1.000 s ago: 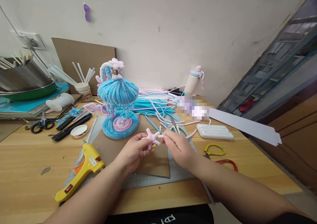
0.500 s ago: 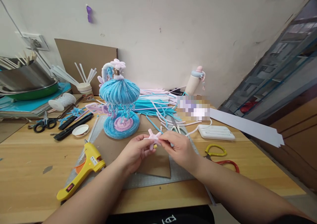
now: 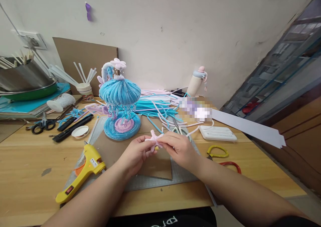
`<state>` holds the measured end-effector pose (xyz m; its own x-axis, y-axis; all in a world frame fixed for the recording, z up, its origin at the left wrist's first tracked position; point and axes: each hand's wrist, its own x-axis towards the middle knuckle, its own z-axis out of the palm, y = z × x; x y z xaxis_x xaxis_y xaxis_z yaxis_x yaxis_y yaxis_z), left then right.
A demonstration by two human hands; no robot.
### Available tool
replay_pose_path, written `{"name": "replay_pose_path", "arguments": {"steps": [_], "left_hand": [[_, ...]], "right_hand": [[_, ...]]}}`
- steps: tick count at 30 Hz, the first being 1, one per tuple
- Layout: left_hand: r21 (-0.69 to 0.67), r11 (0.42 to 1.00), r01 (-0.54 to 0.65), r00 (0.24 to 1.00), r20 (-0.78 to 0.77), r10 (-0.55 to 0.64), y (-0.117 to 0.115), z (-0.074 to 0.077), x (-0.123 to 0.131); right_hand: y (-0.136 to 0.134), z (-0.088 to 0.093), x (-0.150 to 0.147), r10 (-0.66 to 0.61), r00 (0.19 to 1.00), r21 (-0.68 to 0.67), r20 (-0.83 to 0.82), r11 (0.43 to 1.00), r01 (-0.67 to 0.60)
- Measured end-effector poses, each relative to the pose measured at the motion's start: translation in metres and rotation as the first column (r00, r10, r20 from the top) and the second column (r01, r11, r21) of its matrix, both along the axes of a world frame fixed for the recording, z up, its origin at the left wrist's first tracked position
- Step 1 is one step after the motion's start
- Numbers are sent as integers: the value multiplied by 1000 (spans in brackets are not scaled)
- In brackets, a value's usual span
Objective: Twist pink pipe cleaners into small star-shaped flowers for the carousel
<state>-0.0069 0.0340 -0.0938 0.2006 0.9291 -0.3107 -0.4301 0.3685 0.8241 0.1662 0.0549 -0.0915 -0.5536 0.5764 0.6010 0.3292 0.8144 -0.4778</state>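
A small pale pink star-shaped piece of fuzzy pipe cleaner (image 3: pixel 153 140) is held above the cardboard, with a bit of yellow showing beneath it. My left hand (image 3: pixel 136 153) pinches it from the left between thumb and fingers. From the right, my right hand (image 3: pixel 179 150) grips its edge with the fingertips. Behind my hands stands a blue pipe-cleaner jellyfish lamp (image 3: pixel 120 91) on a round blue and pink base. Bundles of blue and pink pipe cleaners (image 3: pixel 155 107) lie beyond.
A yellow glue gun (image 3: pixel 86 172) lies left on the cutting mat (image 3: pixel 140 184). Scissors with yellow and red handles (image 3: pixel 218 151) and a white power bank (image 3: pixel 217 133) are right. Black-handled scissors (image 3: pixel 43 124), a cutter (image 3: pixel 72 129) and a paper cup (image 3: pixel 85 90) sit left; a bottle (image 3: pixel 196 81) stands behind.
Both hands keep hold of the pink star, which has tilted slightly. The whole view has shifted a little, with the table things appearing slightly further left.
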Motion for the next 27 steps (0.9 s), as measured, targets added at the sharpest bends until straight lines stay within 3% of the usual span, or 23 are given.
{"name": "replay_pose_path", "arguments": {"steps": [7,12,17,21,27], "left_hand": [[26,999,27,1000,-15,-27,-1,0,-1],[23,1000,-1,1000,12,1,-1,-1,0],[49,999,-8,1000,-7,9,1,-2,1],[31,999,30,996,80,-33,1,-1,0],[-136,988,77,967,250,-41,1,2,-4]], "right_hand": [[1,2,3,25,998,61,64,998,-29],[0,5,3,-20,993,41,113,999,15],[-3,7,2,38,992,46,119,998,-43],[-4,5,1,27,999,15,40,999,-28],[0,0,1,39,997,25,-68,999,-38]]}}
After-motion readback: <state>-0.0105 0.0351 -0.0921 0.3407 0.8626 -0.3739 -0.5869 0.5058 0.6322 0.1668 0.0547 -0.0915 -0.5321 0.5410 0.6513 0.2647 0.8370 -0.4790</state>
